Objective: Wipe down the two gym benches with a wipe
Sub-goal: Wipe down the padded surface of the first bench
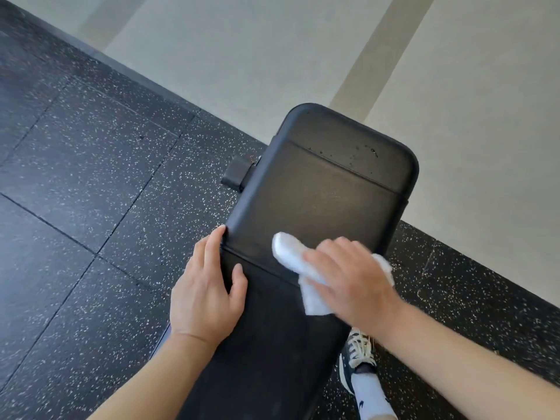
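Observation:
A black padded gym bench (318, 189) runs from the bottom centre up toward the wall. Small droplets sit on its far end. My right hand (354, 280) presses a crumpled white wipe (291, 253) flat on the pad near the seam between two cushions. My left hand (206, 286) rests on the bench's left edge, with the fingers wrapped over the side and the thumb on top. Only one bench is in view.
Black speckled rubber floor tiles (91, 192) spread to the left. A pale wall (272, 56) stands just beyond the bench's far end. A black frame foot (238, 174) sticks out on the bench's left. My foot in a dark and white sneaker (359, 359) stands at the right of the bench.

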Demonstrator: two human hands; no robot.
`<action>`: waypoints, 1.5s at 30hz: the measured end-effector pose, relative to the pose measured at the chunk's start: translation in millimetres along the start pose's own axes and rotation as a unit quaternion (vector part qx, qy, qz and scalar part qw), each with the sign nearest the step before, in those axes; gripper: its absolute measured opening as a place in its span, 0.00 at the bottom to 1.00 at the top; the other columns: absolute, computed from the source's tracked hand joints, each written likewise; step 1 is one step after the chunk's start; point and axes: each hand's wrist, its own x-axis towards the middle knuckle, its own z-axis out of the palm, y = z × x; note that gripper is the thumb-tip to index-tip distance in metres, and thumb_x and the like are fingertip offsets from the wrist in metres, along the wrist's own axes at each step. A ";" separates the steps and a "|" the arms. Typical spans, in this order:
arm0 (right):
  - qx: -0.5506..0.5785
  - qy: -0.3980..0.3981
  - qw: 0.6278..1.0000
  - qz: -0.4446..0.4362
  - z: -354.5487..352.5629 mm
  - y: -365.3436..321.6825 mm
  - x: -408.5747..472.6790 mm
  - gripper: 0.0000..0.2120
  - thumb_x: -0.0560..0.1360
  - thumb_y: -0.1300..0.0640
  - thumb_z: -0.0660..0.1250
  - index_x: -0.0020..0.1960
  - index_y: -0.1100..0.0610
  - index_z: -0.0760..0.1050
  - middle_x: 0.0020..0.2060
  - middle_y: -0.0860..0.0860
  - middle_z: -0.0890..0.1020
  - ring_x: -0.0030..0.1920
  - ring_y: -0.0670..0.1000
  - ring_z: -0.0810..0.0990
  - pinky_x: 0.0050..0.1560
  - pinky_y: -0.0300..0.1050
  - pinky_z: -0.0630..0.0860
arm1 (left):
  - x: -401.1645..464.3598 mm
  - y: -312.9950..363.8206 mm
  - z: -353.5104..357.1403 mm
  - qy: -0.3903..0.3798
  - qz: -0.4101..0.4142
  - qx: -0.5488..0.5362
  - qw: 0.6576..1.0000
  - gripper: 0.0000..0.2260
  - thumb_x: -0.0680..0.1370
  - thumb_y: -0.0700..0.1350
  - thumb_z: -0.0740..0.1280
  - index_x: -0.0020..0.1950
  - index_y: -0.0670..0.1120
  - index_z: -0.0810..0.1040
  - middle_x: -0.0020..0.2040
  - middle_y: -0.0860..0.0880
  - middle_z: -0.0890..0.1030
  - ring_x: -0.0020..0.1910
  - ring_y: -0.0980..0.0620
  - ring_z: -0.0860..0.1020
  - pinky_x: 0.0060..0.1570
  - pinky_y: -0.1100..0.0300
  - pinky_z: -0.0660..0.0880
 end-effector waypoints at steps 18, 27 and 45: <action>0.028 -0.061 0.996 -0.063 -10.7 15.8 -15.1 0.13 0.83 0.52 0.62 0.54 0.59 0.82 0.42 0.53 0.77 0.38 0.57 0.73 0.37 0.54 0.72 | -0.5 1.1 -0.3 0.002 0.003 -0.001 1.000 0.29 0.79 0.57 0.59 0.81 0.52 0.63 0.72 0.54 0.71 0.62 0.46 0.78 0.46 0.50 0.78; -0.010 0.064 0.980 0.188 8.7 39.0 86.9 0.10 0.79 0.54 0.69 0.51 0.62 0.78 0.46 0.60 0.78 0.45 0.63 0.76 0.43 0.59 0.72 | -1.2 1.7 -2.8 -0.006 -0.005 -0.003 1.000 0.29 0.79 0.57 0.59 0.81 0.53 0.63 0.72 0.54 0.71 0.61 0.46 0.79 0.45 0.50 0.78; 0.016 -0.018 0.997 0.076 -33.9 108.9 -6.7 0.15 0.82 0.51 0.62 0.56 0.62 0.79 0.45 0.56 0.75 0.42 0.58 0.74 0.41 0.59 0.74 | 11.7 12.5 -23.6 -0.079 0.037 0.012 0.996 0.32 0.80 0.54 0.57 0.83 0.44 0.59 0.80 0.46 0.66 0.79 0.45 0.65 0.79 0.60 0.54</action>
